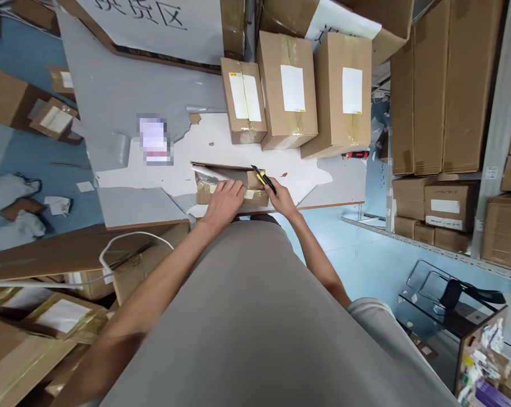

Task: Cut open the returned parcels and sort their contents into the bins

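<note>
A small flat cardboard box [232, 186], brown with glossy tape and a pale label strip, lies at the near edge of the table [124, 206], whose grey covering is torn away to a white patch. The left hand [224, 199] lies flat on the box top, fingers spread, pressing it down. The right hand [281, 199] is closed around a slim yellow-and-black knife [264, 179], its tip at the box's right end. Three taller taped cartons [295, 93] with white labels stand behind.
</note>
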Motion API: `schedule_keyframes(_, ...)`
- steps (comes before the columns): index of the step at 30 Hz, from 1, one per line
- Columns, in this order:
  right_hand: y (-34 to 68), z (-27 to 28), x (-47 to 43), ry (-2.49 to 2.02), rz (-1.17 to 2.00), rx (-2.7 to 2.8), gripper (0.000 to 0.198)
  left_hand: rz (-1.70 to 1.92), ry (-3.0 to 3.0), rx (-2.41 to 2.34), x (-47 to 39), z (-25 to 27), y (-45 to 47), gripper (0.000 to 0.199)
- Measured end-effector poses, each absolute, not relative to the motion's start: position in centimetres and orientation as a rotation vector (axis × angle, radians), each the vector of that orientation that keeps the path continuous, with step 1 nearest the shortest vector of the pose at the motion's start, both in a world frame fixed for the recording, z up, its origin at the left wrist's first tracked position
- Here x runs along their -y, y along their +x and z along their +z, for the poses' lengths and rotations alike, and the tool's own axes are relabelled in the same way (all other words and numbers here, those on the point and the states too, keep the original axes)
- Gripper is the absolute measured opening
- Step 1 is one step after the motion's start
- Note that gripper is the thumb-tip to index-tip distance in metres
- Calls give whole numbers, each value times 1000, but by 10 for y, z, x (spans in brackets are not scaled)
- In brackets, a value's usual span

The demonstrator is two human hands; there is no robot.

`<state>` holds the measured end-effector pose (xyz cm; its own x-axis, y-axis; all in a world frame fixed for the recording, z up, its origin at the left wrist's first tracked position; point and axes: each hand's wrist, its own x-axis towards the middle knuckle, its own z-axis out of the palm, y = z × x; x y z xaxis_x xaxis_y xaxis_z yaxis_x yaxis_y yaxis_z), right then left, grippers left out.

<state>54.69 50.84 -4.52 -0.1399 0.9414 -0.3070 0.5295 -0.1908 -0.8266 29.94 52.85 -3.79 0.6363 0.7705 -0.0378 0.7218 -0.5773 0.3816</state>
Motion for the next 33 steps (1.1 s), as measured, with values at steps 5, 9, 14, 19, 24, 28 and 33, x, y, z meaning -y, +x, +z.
schedule_keyframes(5, 546, -51, -520, -1697, 1282, 1783, 51, 222, 2514, -1216, -509, -35, 301, 40)
schedule_keyframes(9, 548, -57, -530, -1627, 1277, 1799, 51, 191, 2429, -1294, -496, -35, 303, 45)
schedule_keyframes(14, 559, -81, -531, -1705, 1231, 1592, 51, 269, 2275, -1367, -479, -34, 299, 47)
schedule_keyframes(19, 574, -113, -514, -1878, 1288, 1275, 36, 295, 2088, -1502, -469, -27, 308, 56)
schedule_keyframes(24, 578, -127, -495, -1895, 1391, 1020, 22, 346, 1820, -1849, -502, -35, 350, 44)
schedule_keyframes(28, 577, -132, -489, -1836, 1453, 887, 20, 434, 1628, -1922, -540, -42, 372, 20)
schedule_keyframes(33, 601, -125, -485, -1839, 1371, 786, 31, 623, 1503, -1684, -553, -19, 356, 32)
